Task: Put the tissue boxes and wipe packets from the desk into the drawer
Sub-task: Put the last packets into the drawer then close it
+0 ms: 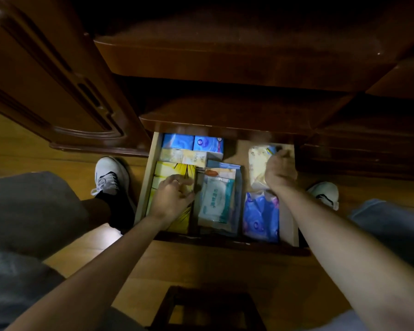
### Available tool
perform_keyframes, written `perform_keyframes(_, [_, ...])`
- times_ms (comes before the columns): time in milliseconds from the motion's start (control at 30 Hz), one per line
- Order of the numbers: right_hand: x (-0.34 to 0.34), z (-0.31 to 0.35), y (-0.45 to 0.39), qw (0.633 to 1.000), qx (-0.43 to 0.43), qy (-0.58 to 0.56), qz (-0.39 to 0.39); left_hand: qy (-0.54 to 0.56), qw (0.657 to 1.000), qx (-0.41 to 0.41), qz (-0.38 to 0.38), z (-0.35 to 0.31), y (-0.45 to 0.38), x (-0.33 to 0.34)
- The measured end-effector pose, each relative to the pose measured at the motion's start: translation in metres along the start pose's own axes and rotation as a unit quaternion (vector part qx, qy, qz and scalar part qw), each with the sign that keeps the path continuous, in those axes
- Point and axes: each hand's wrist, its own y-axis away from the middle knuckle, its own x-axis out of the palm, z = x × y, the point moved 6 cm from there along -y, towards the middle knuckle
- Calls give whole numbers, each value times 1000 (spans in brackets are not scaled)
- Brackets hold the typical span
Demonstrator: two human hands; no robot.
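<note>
So the pulled-out wooden drawer of the dark brown desk is seen from above, and it's pretty packed. Two blue tissue boxes are tucked at the back left, with a pale yellow carton just in front of them. A big yellow tissue box is laid along the left wall, and the left hand is rested on it, fingers curled loosely at its right edge; whether anything is actually gripped can't be told. A white-and-teal wipe packet is stacked in the middle on a darker tray. On the right, a cream plastic packet is being pressed down by the right hand, fingers bent over its far end. A blue-purple soft packet is lying just in front. White sneakers are planted on the wooden floor either side.
</note>
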Motion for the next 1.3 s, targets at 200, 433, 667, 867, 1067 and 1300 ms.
perform_keyframes(200, [8,19,13,948,-146,279,-39,-81,997,4,20,8,1,3])
perform_keyframes(433, [43,5,13,945,-181,223,159,-102,995,8,14,13,-1,4])
perform_keyframes(667, [39,-1,26,932,-217,231,177,-102,995,10,5,16,-2,5])
perform_keyframes(867, [40,-3,31,948,-201,134,209,-107,994,12,8,14,0,6])
perform_keyframes(1067, [36,-13,38,965,-138,15,221,-102,995,9,4,13,0,5])
perform_keyframes(1300, [50,-18,76,914,-264,174,253,-114,993,9,6,14,5,11])
